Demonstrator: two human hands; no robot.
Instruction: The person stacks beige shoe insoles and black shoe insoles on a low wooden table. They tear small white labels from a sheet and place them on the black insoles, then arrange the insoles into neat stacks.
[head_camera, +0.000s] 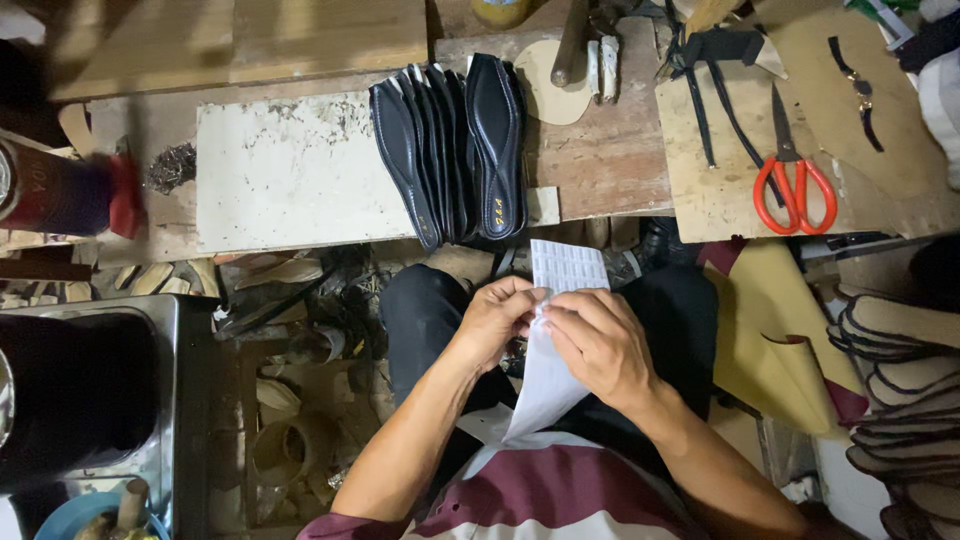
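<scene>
Sticker sheet (556, 330) runs lengthwise away from the body, pinched by both hands.

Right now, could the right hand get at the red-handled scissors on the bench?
Probably yes: the red-handled scissors lie uncovered ahead of the right hand, but it is busy holding the white sheet with the left hand.

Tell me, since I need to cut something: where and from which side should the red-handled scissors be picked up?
Grip the scissors by the two red loops, coming from the person's side of the board. They lie flat and closed, loops toward the person, blades pointing away, with bare board around the handles.
</scene>
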